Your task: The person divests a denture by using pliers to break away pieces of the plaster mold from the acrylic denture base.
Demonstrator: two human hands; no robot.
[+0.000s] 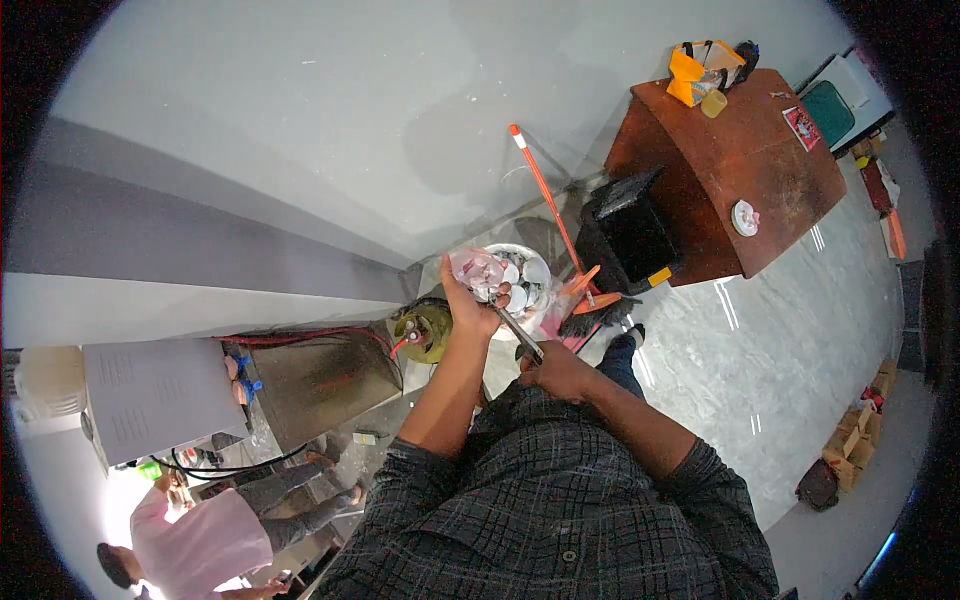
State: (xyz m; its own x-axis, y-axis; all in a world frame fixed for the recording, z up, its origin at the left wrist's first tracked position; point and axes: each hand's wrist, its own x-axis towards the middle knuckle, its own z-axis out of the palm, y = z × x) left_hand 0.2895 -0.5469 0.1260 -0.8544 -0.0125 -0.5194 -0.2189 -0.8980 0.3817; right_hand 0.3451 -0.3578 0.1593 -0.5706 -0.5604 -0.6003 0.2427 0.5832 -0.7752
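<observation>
My left hand [472, 308] is raised in front of me and closed around a clear, pinkish plastic-looking thing [478, 270]; its exact kind is hard to make out. My right hand [562, 372] grips a long grey metal tool [517, 332], held close to my body. The tool slants up to the left, and its far end is by my left thumb, partly hidden there. Below and beyond my hands stands a round white tub [535, 258] with several white round pieces in it. My left hand hides part of the tub.
Right of the tub stand a black bin [632, 235] and an orange-handled broom [548, 190]. A brown desk [715, 170] bears a yellow bag [690, 75] and a white plate [744, 218]. At left are a green gas cylinder [430, 328], a metal counter [315, 385] and another person [205, 535].
</observation>
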